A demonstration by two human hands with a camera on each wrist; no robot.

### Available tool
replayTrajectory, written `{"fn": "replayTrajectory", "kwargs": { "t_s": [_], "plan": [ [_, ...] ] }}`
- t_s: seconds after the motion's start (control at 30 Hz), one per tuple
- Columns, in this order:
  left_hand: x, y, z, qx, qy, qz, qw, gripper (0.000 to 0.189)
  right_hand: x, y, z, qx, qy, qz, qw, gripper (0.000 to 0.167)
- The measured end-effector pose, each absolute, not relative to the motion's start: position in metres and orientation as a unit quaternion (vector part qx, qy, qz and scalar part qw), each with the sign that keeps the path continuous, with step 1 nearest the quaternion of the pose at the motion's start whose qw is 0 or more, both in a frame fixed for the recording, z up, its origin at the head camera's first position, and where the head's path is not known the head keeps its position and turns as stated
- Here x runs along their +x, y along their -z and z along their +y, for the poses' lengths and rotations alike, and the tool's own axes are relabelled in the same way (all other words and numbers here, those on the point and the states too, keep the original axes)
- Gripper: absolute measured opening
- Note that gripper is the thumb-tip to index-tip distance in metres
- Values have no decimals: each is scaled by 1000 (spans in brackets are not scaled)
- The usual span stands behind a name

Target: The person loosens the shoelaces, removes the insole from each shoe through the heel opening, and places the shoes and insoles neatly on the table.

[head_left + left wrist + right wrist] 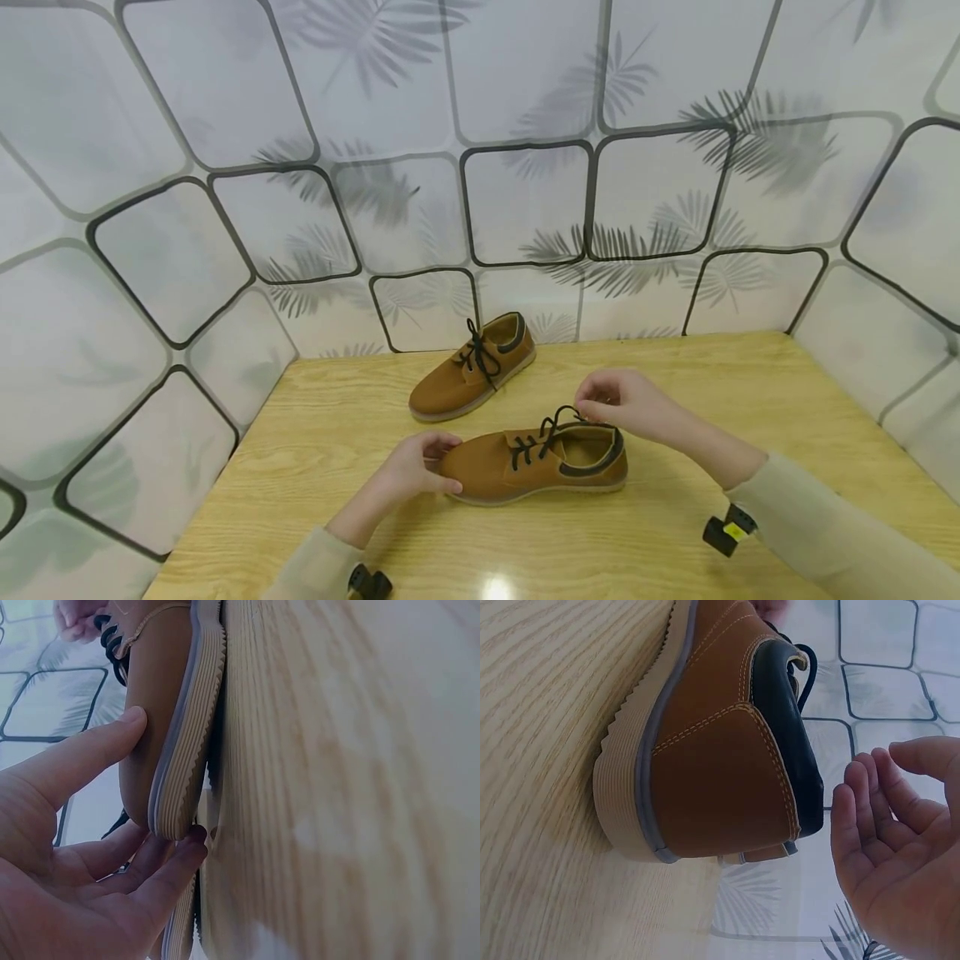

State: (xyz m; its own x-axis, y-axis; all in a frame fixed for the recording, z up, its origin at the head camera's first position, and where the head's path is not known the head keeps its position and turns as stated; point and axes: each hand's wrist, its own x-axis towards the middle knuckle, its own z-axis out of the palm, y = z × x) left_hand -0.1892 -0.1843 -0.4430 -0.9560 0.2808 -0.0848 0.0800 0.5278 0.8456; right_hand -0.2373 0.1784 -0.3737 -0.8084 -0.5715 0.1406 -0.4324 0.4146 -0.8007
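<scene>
A brown lace-up shoe (491,467) with a dark padded collar lies sole down on the wooden table, toe to the left. My left hand (414,467) holds its toe, the thumb (124,735) on the upper and the other fingers round the front by the sole. Over the shoe's opening, my right hand (618,404) hovers behind the collar with gently bent fingers, thumb near the index fingertip. The black lace (551,421) loops up loosely, one end close to those fingers. In the right wrist view, no lace shows between them.
Behind lies the matching brown shoe (450,387), its black lace tied in a bow (483,358). A patterned curtain (525,208) with leaf prints and dark outlines encloses the back and sides of the wooden table (300,467).
</scene>
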Motion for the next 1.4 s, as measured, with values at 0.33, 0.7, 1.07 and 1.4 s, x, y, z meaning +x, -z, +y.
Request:
{"fn": "replayTrajectory", "kwargs": {
  "t_s": [0.33,0.7,1.07,1.4],
  "plan": [
    [-190,444,-185,110,-478,865,107,61,-238,380,174,-330,411,845,93,8],
    [-189,444,-187,108,-485,861,112,61,-242,388,173,-344,400,842,114,6],
    [-189,441,-184,113,-471,869,104,61,-242,393,176,-358,361,854,111,11],
    [-188,441,-185,115,-473,867,104,60,-234,400,171,-379,298,875,38,15]
  ]
}}
